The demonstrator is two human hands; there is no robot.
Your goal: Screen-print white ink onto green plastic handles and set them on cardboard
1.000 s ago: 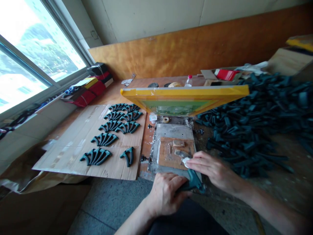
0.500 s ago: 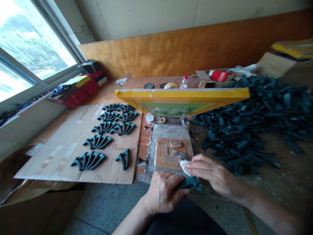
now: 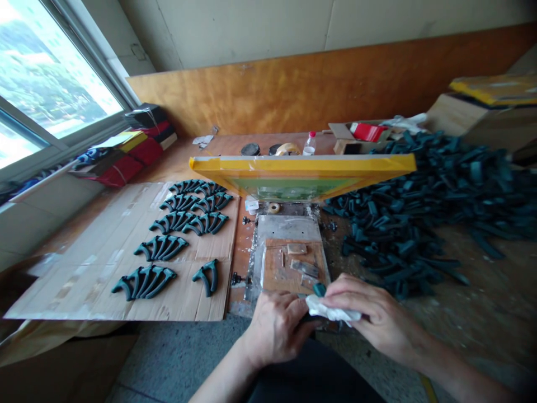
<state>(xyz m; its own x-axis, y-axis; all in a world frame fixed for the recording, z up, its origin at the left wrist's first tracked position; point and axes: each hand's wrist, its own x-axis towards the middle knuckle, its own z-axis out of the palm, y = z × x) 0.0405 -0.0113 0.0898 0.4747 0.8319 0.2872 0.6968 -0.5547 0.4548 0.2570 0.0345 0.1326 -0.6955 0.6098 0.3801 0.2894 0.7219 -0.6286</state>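
Nearest you, your left hand is closed around a dark green part, low in front of your lap and just short of the tabletop's near edge. Your right hand grips a folded white cloth, which lies over the part, so that only a rounded end shows above it. The part sits between your two hands: to the right of your left fist, to the left of your right fingers. Most of its length is hidden, so you cannot tell its long axis for certain; the end in view points up and away from you, toward the board. Both hands are close to the part, the left one wrapping it, the right one bearing the cloth.

Just beyond lies a wooden board with small blocks on it, resting on a metal plate. On your left, nearer your left arm, a cardboard sheet carries similar parts in fans, with a pair apart at its right edge. On your right, nearer your right arm, is a loose pile of dark green pieces. Past the plate, a yellow-edged frame stands tilted up; farther back is a red-capped bottle.
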